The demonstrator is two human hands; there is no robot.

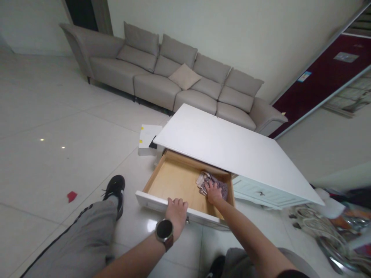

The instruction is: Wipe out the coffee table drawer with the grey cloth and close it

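Observation:
A wooden drawer (pixel 174 177) with a white front is pulled out of a white low table (pixel 220 133). My left hand (pixel 176 212), with a watch (pixel 164 230) on its wrist, has its fingers hooked over the top edge of the drawer front (pixel 150 201). Inside the drawer, at its right side, lies a crumpled purplish patterned cloth (pixel 222 187). My right hand (pixel 213 192) presses on this cloth, its fingers bent and gripping the fabric. The palm side of that hand is hidden.
A long grey-beige sofa (pixel 156 83) stands behind the table. Beside the table's left end is a white box (pixel 146 139) with a dark flat item on it. A small red piece (pixel 72 196) lies on the tiled floor. Coiled cables (pixel 311 222) and clutter fill the right.

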